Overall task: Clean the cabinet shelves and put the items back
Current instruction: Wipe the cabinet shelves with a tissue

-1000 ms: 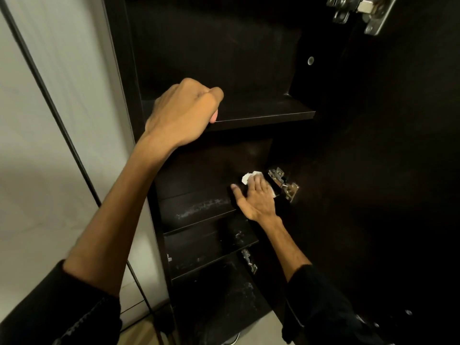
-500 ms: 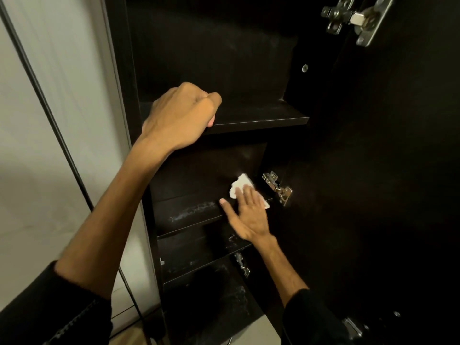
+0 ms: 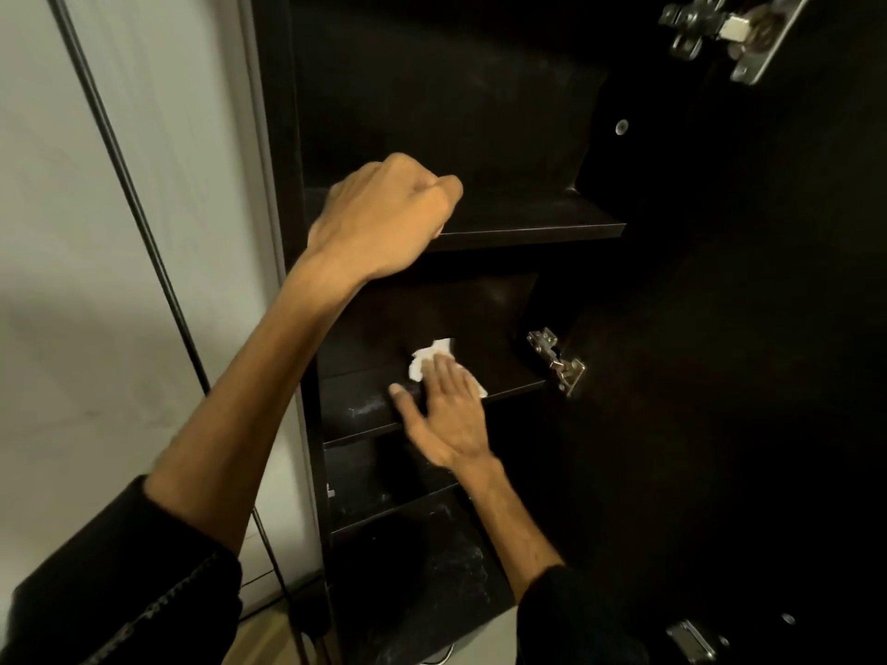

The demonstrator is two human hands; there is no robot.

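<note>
Right hand (image 3: 449,405), fingers flat on the white wipe (image 3: 428,360), has slid left along the middle shelf (image 3: 509,383) toward the dusty patch, left hand (image 3: 384,218) gripping the upper shelf (image 3: 528,228) edge, probably bracing us; wiping unfinished.

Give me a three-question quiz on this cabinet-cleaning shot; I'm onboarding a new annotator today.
1. True or false: the right hand presses the white wipe flat on a shelf.
2. What does the left hand hold? A) the upper shelf's front edge B) a door hinge C) the wipe
3. Fill in: dusty white streaks show on the shelf to the wipe's ____.

Key: 1 true; 2 A; 3 left.
</note>
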